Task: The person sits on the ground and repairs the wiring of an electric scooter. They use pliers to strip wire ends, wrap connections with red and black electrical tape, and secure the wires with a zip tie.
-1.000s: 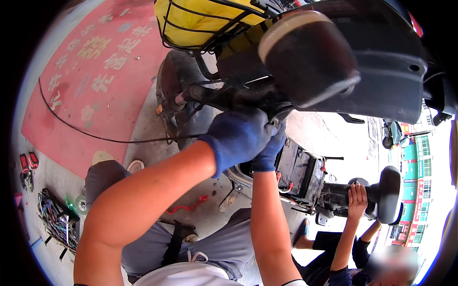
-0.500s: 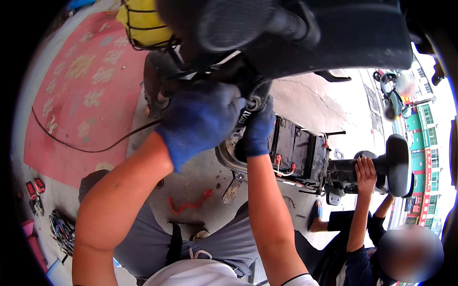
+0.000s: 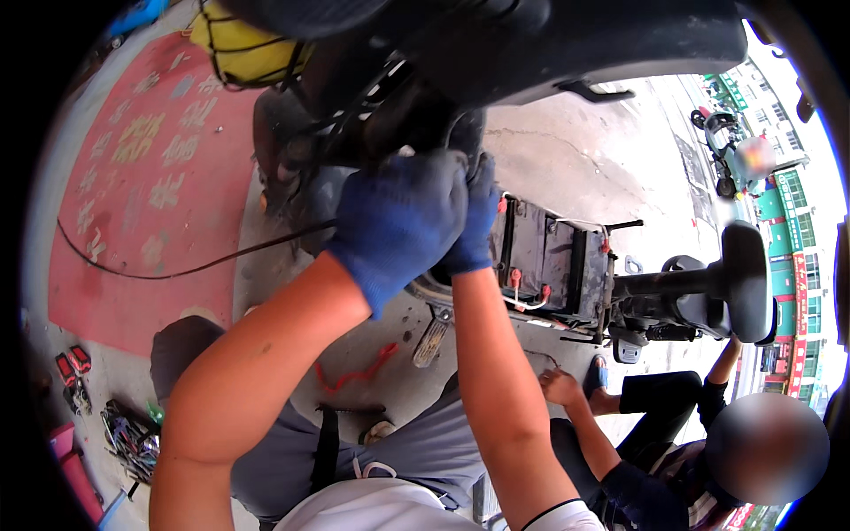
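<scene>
Both my gloved hands work under the scooter's raised seat (image 3: 567,44): left hand (image 3: 398,221) closed over a hidden fitting, right hand (image 3: 474,221) curled beside it, left of the battery box (image 3: 553,261). Freeing it likely needs firmer grip.

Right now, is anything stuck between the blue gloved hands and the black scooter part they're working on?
Nothing visible does. The left hand and right hand are both pressed right against the dark scooter part under the seat. The gloves hide the exact spot they grip.

Red mat (image 3: 150,186), batt. box (image 3: 553,261) (open)
</scene>
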A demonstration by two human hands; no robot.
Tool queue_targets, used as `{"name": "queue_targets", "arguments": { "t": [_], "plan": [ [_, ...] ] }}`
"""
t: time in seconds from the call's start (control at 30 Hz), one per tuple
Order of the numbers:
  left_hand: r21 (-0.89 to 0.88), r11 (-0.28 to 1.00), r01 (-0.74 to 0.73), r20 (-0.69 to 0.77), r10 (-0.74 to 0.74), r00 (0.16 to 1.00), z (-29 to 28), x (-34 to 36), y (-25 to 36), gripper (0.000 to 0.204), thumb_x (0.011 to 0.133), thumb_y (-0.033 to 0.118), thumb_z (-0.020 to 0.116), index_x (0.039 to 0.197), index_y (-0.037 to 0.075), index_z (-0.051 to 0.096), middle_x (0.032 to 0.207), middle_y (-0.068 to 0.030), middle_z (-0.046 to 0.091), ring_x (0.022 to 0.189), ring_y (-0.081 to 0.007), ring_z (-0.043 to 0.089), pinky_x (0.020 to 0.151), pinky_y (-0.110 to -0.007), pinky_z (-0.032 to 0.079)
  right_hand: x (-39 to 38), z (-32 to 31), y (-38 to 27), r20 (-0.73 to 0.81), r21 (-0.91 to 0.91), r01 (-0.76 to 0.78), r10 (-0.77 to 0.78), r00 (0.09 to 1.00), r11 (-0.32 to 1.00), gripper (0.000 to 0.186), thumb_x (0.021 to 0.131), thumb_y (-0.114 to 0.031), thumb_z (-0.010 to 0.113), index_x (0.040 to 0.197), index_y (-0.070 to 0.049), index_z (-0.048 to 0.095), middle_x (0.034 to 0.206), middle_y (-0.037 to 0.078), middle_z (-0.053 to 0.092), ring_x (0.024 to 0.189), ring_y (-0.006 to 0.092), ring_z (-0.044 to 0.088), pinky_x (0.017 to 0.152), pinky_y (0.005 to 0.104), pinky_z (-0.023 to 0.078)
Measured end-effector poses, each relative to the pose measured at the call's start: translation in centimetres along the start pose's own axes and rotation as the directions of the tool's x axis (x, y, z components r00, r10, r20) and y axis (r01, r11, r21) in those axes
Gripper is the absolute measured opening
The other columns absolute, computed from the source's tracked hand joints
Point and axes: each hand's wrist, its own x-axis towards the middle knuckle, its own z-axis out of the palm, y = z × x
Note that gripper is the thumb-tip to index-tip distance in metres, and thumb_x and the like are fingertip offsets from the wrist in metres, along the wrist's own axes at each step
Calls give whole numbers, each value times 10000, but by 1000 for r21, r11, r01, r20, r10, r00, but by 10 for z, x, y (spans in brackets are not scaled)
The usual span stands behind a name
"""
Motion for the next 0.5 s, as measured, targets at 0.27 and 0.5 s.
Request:
{"name": "queue_targets", "arguments": {
  "t": [0.27, 0.5],
  "plan": [
    [-404, 855, 324, 471, -109, 876, -34, -10, -35, 344, 945, 329, 590, 1111, 34, 650, 939, -172, 692, 872, -237, 684, 759, -339, 506, -43, -60, -11, 176, -408, 247, -190, 966, 879, 223, 993, -190, 507, 966, -7, 630, 916, 98, 673, 769, 170, 597, 728, 319, 487],
    [-189, 977, -103, 233, 146, 961, -27, 11, -33, 241, 939, 241, 569, 986, 18, 649, 748, -124, 615, 668, -220, 594, 633, -332, 481, -159, -218, 81, 470, -881, 326, 718, 513, 343, 362, 889, -329, 579, 1036, -7, 652, 956, 204, 679, 899, 356, 660, 787, 461, 525]
  ]
}}
